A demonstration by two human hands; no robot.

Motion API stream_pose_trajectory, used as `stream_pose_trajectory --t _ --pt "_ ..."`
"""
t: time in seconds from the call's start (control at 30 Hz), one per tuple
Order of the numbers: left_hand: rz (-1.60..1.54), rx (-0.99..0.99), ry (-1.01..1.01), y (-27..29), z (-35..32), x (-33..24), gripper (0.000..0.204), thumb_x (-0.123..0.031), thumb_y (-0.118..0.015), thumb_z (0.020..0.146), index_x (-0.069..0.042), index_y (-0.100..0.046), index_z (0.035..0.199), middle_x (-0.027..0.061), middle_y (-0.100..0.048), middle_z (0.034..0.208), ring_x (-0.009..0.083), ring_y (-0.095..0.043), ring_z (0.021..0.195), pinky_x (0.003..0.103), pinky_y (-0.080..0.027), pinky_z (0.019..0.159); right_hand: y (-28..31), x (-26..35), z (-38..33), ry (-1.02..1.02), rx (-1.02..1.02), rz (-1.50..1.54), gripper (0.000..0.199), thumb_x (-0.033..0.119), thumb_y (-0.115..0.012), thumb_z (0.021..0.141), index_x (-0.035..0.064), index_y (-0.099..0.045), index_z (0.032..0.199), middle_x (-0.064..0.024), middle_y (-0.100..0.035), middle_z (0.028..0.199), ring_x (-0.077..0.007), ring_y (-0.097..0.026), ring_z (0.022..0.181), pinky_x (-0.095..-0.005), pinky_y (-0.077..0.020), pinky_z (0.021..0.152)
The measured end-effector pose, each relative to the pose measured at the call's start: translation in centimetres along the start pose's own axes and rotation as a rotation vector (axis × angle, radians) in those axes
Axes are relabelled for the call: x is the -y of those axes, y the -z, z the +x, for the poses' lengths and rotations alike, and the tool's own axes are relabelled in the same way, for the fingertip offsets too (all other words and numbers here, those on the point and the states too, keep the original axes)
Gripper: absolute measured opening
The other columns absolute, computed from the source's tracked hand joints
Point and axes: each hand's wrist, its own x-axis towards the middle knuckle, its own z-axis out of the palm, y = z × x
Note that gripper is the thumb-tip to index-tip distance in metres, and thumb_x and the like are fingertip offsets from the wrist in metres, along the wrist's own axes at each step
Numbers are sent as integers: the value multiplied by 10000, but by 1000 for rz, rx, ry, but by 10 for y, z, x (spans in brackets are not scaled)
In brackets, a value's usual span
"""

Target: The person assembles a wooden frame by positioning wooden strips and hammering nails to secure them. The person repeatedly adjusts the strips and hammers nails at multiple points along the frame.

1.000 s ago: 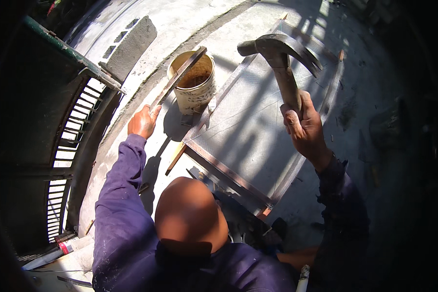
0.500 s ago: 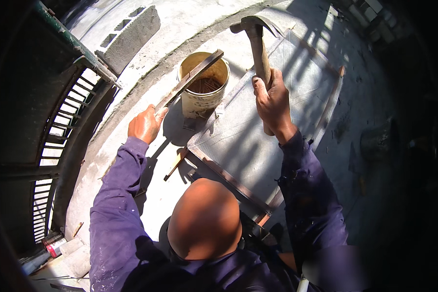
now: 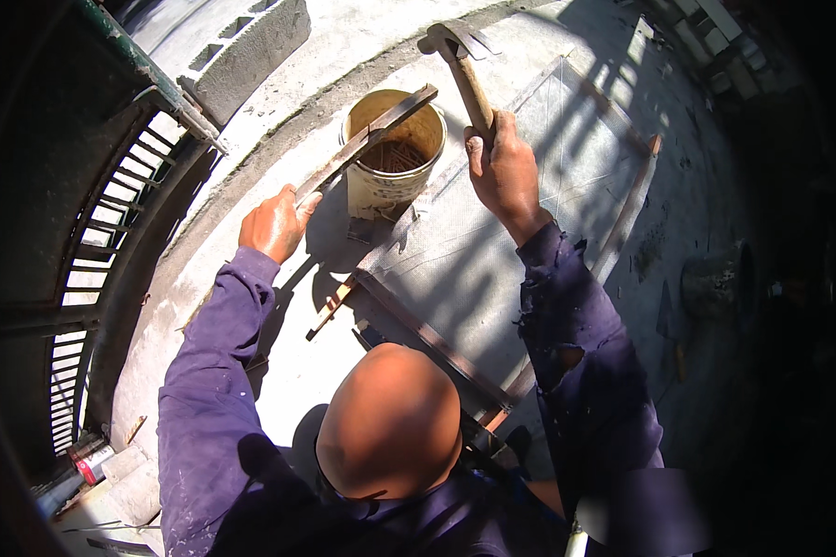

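My left hand (image 3: 274, 225) is closed round the lower end of a narrow wooden strip (image 3: 360, 146). The strip slants up and to the right, its far part over the mouth of a round, off-white bucket (image 3: 385, 193). Inside the bucket lie thin reddish-brown pieces that look like nails (image 3: 395, 158). My right hand (image 3: 508, 176) grips the wooden handle of a claw hammer (image 3: 471, 88), raised with its metal head away from me. The hammer head stays apart from the strip, to the right of its tip.
Beneath my right hand lies a wood-framed mesh screen (image 3: 437, 269). A small wooden piece (image 3: 332, 307) rests by its near left corner. A hollow concrete block (image 3: 260, 56) stands far left, beside a dark metal gate (image 3: 28, 213). On the right are a trowel (image 3: 669, 316) and a dark bucket (image 3: 715, 278).
The hammer and my right hand have shifted left and slightly away from me, bringing the hammer head nearer the strip's tip. My left hand still holds the strip over the bucket.
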Motion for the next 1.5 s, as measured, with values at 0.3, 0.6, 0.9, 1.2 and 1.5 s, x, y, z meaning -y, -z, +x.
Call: stream_pose_trajectory --t 0.3,0.6,0.9,1.2,1.5 --pt "11 -7 -8 -1 1 4 618 -545 -559 1013 31 -656 1217 277 -733 918 412 -736 847 476 -586 756 15 15 28 -69 225 -147 301 232 -621 990 -5 -518 1142 -312 -674 839 -493 -684 831 -516 -527 730" --pt "30 -1 -29 2 2 9 612 -530 -574 1008 41 -651 1215 299 -723 926 420 -733 863 482 -588 767 12 15 33 -73 354 -236 306 230 -619 990 2 -445 1098 -312 -664 786 -524 -669 784 -577 -513 699" --pt "22 -113 -113 -2 3 20 568 -544 -576 1001 15 -658 1060 260 -717 809 406 -729 763 486 -587 681 17 20 34 27 -51 78 320 246 -622 994 17 -429 1105 -306 -674 808 -520 -673 793 -573 -523 700" --pt "23 -53 -109 3 4 28 640 -533 -575 1005 72 -649 1202 286 -722 883 432 -726 814 493 -588 729 5 27 33 -34 -42 16 321 250 -625 982 2 -449 1082 -303 -682 805 -508 -682 776 -573 -530 695" --pt "-111 -257 134 -8 -31 50 567 -593 -524 1011 -43 -616 1111 234 -712 777 438 -713 755 521 -551 653 34 15 -64 -75 4 390 205 145 -651 999 21 -527 1105 -109 -632 728 -160 -609 633 -328 -491 593"
